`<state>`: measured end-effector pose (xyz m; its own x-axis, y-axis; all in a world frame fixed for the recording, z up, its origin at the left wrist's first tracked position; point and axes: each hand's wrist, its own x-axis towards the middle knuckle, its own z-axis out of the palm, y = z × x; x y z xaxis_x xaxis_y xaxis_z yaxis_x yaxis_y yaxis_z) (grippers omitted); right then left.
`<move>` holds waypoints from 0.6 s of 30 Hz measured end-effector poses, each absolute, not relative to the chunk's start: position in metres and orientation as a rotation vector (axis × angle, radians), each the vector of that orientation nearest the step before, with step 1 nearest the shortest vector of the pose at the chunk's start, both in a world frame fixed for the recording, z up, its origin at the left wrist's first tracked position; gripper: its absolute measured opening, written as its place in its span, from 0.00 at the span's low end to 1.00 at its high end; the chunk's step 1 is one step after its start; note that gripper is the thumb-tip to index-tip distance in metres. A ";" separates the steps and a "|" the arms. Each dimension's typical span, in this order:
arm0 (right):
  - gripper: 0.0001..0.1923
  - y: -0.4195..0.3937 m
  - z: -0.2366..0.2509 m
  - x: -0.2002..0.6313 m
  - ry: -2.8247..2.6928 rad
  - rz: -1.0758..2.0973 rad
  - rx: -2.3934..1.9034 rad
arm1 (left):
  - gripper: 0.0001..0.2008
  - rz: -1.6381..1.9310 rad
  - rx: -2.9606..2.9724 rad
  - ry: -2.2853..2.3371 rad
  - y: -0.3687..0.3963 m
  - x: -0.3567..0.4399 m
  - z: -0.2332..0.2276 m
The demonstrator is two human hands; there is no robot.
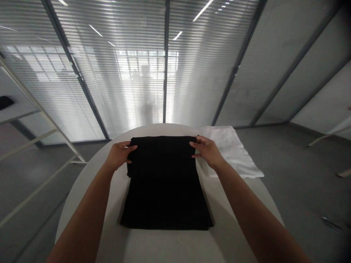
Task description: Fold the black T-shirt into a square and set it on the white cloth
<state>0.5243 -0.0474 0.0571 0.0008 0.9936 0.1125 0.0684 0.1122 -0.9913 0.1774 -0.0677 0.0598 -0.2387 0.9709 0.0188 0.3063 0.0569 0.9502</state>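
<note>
Both hands pinch a folded black cloth (164, 182) on the round white table (109, 241).
Left hand (118, 155) and right hand (208, 150) fingers grip its soft far edge; a smooth white cloth (233, 149) lies just beyond the right fingers.

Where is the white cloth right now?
In the head view, the white cloth lies folded on the far right part of the round white table, just beyond the right hand and beside the black garment that both hands grip.

Both arms outstretched, left grip (120, 155) and right grip (207, 150) pinching.
</note>
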 end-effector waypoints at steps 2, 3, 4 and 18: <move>0.20 -0.045 0.055 0.524 -1.282 1.110 -1.115 | 0.25 1.272 1.227 1.568 -0.066 0.178 0.058; 0.19 -0.043 0.053 0.524 -1.267 1.120 -1.073 | 0.25 1.328 1.214 1.526 -0.065 0.178 0.056; 0.19 -0.042 0.051 0.524 -1.249 1.126 -1.023 | 0.24 1.390 1.215 1.478 -0.063 0.179 0.053; 0.09 -0.042 0.055 0.553 -1.438 1.223 -0.930 | 0.13 1.241 1.482 1.150 -0.068 0.153 0.049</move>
<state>0.5525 -0.0422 0.0550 -0.2135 0.9561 0.2008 -0.0445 0.1958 -0.9796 0.1530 -0.0684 0.0493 0.0788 0.9779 0.1935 0.1188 -0.2020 0.9722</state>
